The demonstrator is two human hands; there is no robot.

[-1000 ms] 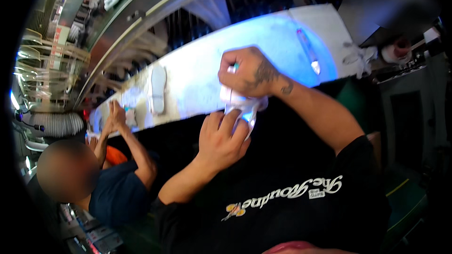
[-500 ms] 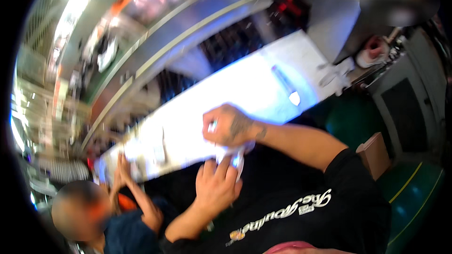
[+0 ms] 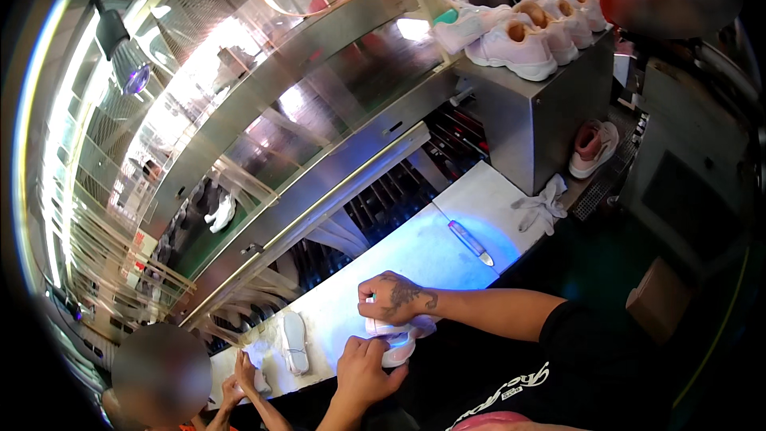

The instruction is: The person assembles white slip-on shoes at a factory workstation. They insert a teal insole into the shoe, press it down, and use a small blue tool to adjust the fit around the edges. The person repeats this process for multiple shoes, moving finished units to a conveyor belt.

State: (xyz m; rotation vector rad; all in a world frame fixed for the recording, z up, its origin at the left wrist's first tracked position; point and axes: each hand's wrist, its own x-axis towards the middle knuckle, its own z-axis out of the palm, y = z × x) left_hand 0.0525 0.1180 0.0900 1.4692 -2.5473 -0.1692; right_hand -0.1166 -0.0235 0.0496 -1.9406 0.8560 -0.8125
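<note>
Down by the near edge of the white workbench (image 3: 415, 251): left hand (image 3: 363, 369) and right hand (image 3: 392, 297) both closed around a small pale shoe (image 3: 399, 335), right gripping from above, left from below. Lying farther right on the bench, a slim tool (image 3: 471, 242) and a crumpled white cloth (image 3: 541, 206). To the left, a white sole (image 3: 294, 342), and another person's hands (image 3: 239, 371) just beside it. Up on the steel cabinet (image 3: 550, 104), a row of pink sneakers (image 3: 527, 36).
</note>
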